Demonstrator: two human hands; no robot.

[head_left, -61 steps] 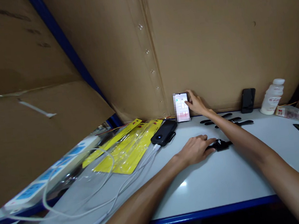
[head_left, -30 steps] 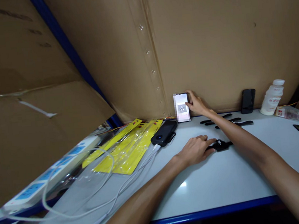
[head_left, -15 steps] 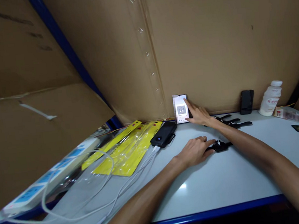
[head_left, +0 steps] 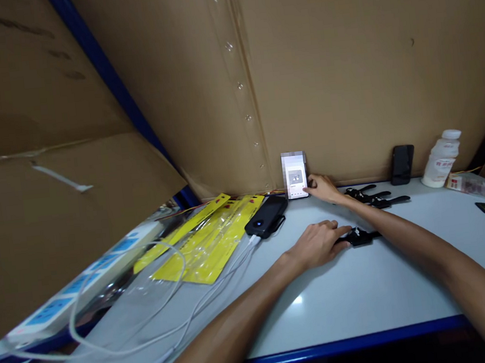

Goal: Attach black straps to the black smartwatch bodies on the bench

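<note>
My left hand [head_left: 318, 244] rests on the table, its thumb and index finger closed on the strap end of a black smartwatch [head_left: 360, 236], which lies face up with a lit figure on its screen. Propped upright against the cardboard is a phone [head_left: 295, 177] with a bright screen showing a picture, partly pixelated. My right hand [head_left: 325, 189] is at the phone's lower right corner. Its thumb touches the screen, with the other fingers bent and apart from the thumb. Behind my right wrist lie more black watches [head_left: 382, 202], partly hidden by the forearm.
Left of my hands are a black power bank [head_left: 266, 217] with white cables [head_left: 211, 293], yellow clear-front packets [head_left: 215, 253] and a white power strip [head_left: 80, 282]. Rightward stand a dark phone [head_left: 402, 164] and a white bottle [head_left: 441, 159]. Cardboard walls [head_left: 343, 67] enclose the table.
My right hand has drawn its raised index finger down from the screen's top and bent its fingers, leaving the thumb low on the screen. The left hand stays on the watch strap.
</note>
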